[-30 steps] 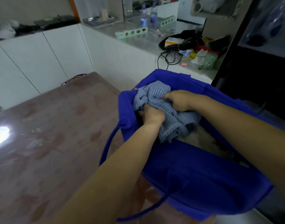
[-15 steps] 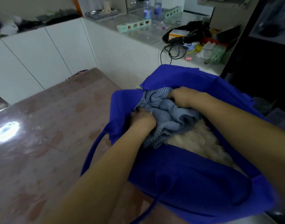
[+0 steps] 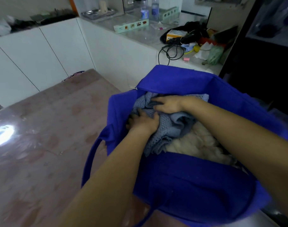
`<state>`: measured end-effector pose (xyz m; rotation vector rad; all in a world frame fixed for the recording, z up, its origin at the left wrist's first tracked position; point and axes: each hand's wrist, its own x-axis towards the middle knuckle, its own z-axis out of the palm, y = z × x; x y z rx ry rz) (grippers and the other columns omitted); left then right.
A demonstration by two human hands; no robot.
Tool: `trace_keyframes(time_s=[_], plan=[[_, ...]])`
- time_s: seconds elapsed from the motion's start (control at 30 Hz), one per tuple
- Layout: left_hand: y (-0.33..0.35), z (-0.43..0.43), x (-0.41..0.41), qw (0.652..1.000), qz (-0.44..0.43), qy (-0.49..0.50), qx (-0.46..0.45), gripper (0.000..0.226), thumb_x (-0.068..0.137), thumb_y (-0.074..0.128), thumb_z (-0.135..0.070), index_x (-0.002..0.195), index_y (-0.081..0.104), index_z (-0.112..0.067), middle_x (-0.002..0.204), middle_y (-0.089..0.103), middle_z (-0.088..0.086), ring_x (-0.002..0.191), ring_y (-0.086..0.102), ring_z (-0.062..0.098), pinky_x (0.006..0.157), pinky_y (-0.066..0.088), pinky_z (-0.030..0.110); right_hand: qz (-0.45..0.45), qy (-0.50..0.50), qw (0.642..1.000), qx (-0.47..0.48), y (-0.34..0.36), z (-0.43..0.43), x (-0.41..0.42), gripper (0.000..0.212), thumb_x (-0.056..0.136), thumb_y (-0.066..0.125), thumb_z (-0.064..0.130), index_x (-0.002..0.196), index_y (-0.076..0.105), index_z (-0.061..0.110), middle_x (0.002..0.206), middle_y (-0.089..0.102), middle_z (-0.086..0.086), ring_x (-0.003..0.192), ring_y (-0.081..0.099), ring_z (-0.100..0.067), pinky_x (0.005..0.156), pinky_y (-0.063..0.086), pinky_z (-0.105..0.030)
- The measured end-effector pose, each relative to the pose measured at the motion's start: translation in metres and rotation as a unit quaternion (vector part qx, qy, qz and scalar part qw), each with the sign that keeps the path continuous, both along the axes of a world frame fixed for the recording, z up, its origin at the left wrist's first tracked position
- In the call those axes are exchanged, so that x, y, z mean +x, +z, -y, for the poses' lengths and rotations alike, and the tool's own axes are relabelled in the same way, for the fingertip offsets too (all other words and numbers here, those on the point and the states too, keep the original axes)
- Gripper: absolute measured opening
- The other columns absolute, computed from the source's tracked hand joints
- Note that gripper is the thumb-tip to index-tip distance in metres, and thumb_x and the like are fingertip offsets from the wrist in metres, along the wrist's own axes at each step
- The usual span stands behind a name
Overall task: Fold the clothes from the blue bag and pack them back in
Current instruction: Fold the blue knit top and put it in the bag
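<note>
Glossy brown table, white cabinets

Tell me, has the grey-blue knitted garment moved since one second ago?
Yes. The garment sank below the far rim of the blue fabric bag.

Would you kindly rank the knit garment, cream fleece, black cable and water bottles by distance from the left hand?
1. knit garment: under the left hand
2. cream fleece: just right, in the blue bag
3. black cable: on the counter beyond
4. water bottles: counter's far back
</note>
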<state>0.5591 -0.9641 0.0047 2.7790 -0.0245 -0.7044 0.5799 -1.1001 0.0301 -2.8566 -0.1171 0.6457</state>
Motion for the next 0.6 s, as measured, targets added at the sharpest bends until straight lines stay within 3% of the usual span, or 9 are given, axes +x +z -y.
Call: trace_keyframes(time_s=[0.17,0.27,0.33,0.4,0.47,0.6], plan=[[-0.012,0.001,0.009,0.999,-0.031,0.031,-0.017,0.092,0.08,0.025,-0.08,0.151,-0.005,-0.029,0.156,0.006,0.018,0.14,0.017,0.041,0.11,0.02,0.054,-0.065,-0.063,0.994,0.059,-0.027,0.015,0.009,0.059,0.1,0.031,0.046,0.151,0.016,0.022,0.158,0.014,-0.003,0.144,0.016,-0.021,0.114,0.012,-0.035],[-0.015,-0.008,0.015,0.996,-0.045,0.06,-0.041,0.089,0.082,0.024,-0.079,0.151,0.002,-0.028,0.157,0.006,0.014,0.142,0.014,0.038,0.112,0.017,0.052,-0.068,-0.07,0.995,0.021,-0.031,0.005,0.014,0.055,0.103,0.026,0.038,0.151,0.012,0.015,0.159,0.01,-0.006,0.144,0.012,-0.022,0.112,0.011,-0.03],[-0.013,-0.009,0.011,0.997,-0.03,0.056,-0.038,0.086,0.084,0.019,-0.076,0.152,0.005,-0.025,0.157,0.005,0.014,0.142,0.013,0.037,0.112,0.017,0.051,-0.033,-0.073,0.997,-0.004,-0.029,0.0,0.011,0.056,0.103,0.028,0.038,0.15,0.019,0.011,0.157,0.018,-0.01,0.142,0.02,-0.026,0.11,0.015,-0.031],[-0.007,-0.006,0.001,0.999,-0.006,0.03,-0.032,0.084,0.087,0.017,-0.073,0.151,0.006,-0.02,0.156,0.007,0.017,0.141,0.015,0.037,0.112,0.021,0.049,0.014,-0.049,0.998,-0.031,-0.02,0.0,0.003,0.057,0.1,0.03,0.048,0.147,0.03,0.016,0.154,0.028,-0.009,0.139,0.028,-0.027,0.111,0.022,-0.036],[0.003,0.0,-0.019,0.999,0.006,-0.028,-0.03,0.08,0.089,0.017,-0.068,0.151,0.005,-0.02,0.156,0.005,0.018,0.139,0.015,0.04,0.11,0.021,0.05,0.039,-0.019,0.998,-0.045,-0.014,0.004,-0.008,0.06,0.097,0.029,0.055,0.148,0.029,0.023,0.155,0.025,-0.004,0.141,0.025,-0.024,0.114,0.02,-0.037],[0.012,0.0,-0.063,0.988,-0.028,-0.152,-0.004,0.094,0.082,0.024,-0.079,0.146,-0.023,-0.029,0.154,-0.024,0.016,0.142,-0.01,0.042,0.113,0.006,0.053,0.0,-0.074,0.997,0.005,-0.02,0.009,-0.039,0.065,0.091,0.022,0.067,0.148,0.018,0.037,0.159,0.006,0.002,0.146,0.008,-0.022,0.119,0.008,-0.041]])
